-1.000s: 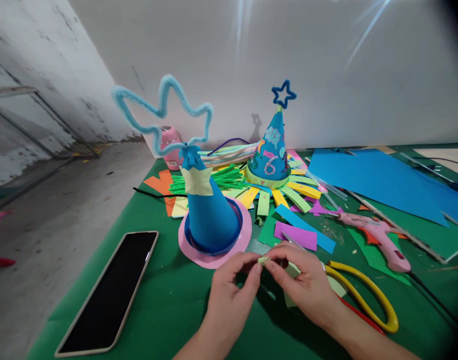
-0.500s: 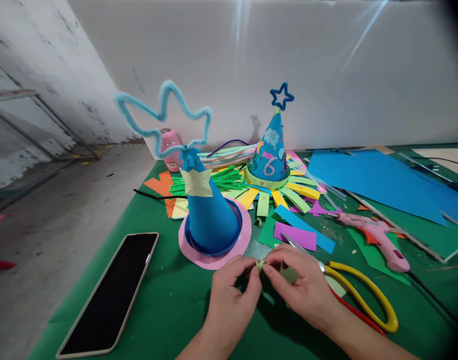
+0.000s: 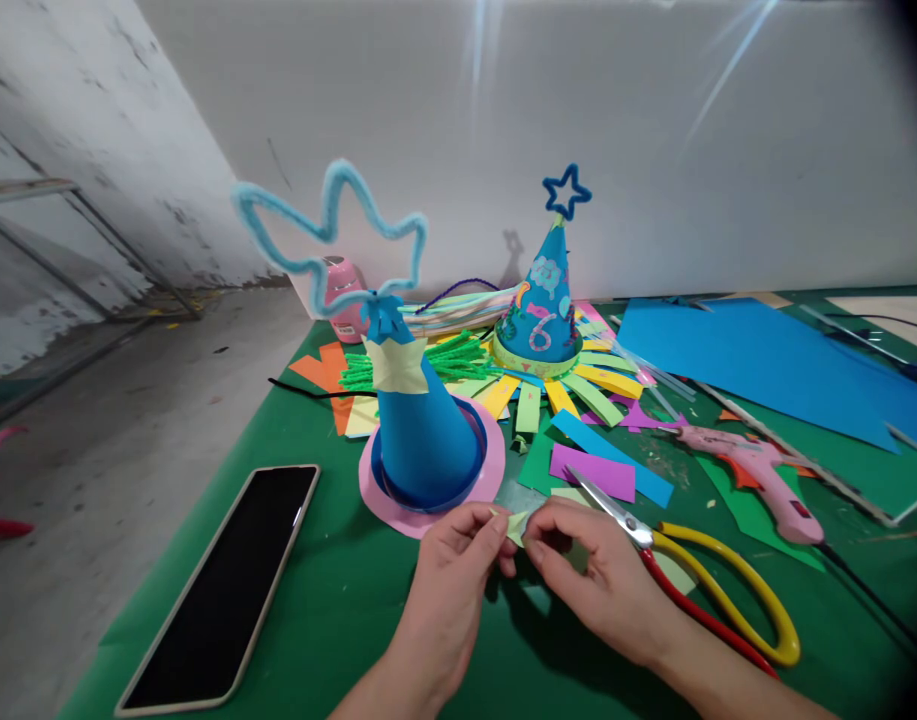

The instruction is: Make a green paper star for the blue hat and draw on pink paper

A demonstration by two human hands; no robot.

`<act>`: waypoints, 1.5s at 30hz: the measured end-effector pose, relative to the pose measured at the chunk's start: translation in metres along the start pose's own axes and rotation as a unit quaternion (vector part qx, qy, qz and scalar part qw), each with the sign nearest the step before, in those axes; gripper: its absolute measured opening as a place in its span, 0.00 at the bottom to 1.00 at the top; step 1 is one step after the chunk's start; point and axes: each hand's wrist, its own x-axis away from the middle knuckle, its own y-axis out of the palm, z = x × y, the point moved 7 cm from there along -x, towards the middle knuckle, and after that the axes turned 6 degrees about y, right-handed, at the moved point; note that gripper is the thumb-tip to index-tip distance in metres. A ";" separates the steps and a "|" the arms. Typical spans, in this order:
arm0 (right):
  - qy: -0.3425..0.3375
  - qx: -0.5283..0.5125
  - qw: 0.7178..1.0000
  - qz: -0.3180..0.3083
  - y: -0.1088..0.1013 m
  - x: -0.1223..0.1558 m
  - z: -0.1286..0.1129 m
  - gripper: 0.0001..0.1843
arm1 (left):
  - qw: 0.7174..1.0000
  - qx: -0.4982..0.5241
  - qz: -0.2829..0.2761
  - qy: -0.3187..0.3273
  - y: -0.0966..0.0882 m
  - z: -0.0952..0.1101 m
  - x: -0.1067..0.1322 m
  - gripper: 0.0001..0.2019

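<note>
Both hands meet low in the middle over the green table (image 3: 330,610). My left hand (image 3: 450,590) and my right hand (image 3: 604,580) pinch a small pale-green paper piece (image 3: 515,524) between their fingertips. Just beyond them stands a blue cone hat (image 3: 420,420) on a pink paper ring, topped with a light-blue pipe-cleaner star (image 3: 330,240). Scissors with yellow and red handles (image 3: 698,580) lie open right beside my right hand.
A black phone (image 3: 222,580) lies at the left front. A second decorated blue cone hat (image 3: 544,310) stands further back amid coloured paper strips (image 3: 570,400) and green pipe cleaners (image 3: 447,358). A pink glue gun (image 3: 758,475) and blue paper sheet (image 3: 758,360) lie right.
My hands have shifted slightly left with the paper piece, uncovering the scissors' blades. The paper piece now looks more unfolded between the fingertips.
</note>
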 end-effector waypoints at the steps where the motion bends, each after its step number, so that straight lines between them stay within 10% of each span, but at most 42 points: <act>1: 0.001 -0.003 1.000 -0.007 0.000 0.000 0.000 0.07 | 1.000 0.015 -0.002 -0.004 0.000 0.000 0.000 0.05; 36: 0.154 -0.293 0.944 -0.001 0.003 -0.006 0.032 0.11 | 0.988 -0.119 -0.097 0.012 0.011 -0.002 0.002 0.08; 40: 0.138 -0.261 0.955 0.035 -0.001 -0.006 0.034 0.10 | 0.961 -0.246 -0.048 0.118 0.006 0.012 0.003 0.05; 45: 0.096 -0.180 0.975 0.089 -0.008 -0.004 0.030 0.09 | 0.835 -0.407 -0.022 0.371 0.014 0.038 0.022 0.05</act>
